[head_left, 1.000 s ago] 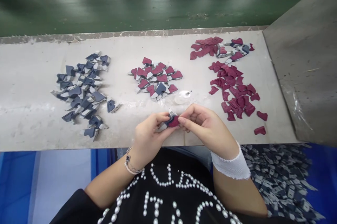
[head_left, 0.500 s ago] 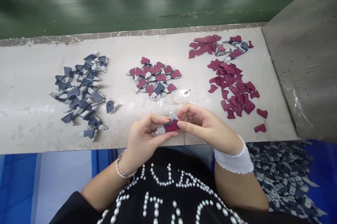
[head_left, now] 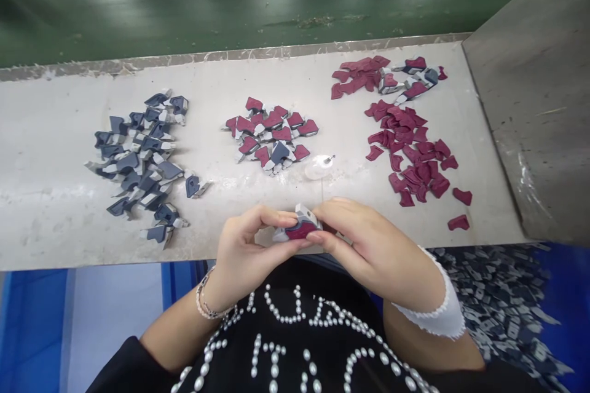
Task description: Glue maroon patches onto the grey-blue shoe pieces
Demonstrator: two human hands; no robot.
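Note:
Near the front edge of the table, both hands pinch one small grey and dark-blue plastic part with a maroon face piece (head_left: 300, 231). My left hand (head_left: 251, 245) grips its left end between thumb and fingers. On its right end, the thumb and fingers of my right hand (head_left: 362, 239) are pressed; the curled fingers hide some of that side. Just beyond the hands lies a small clear-white blob with a dark tip (head_left: 319, 166). Behind it sits a pile of similar parts with maroon faces (head_left: 271, 131).
Blue-grey parts without maroon (head_left: 138, 162) lie in a pile at left. Loose maroon pieces (head_left: 410, 153) are spread at right, with a few mixed parts (head_left: 412, 80) behind. A metal panel (head_left: 534, 98) bounds the right side. Below stands a blue bin of grey parts (head_left: 507, 307).
The held part has tipped so its grey upper end shows more. My right hand has turned and closed in around its right end, wrist shifting right and down.

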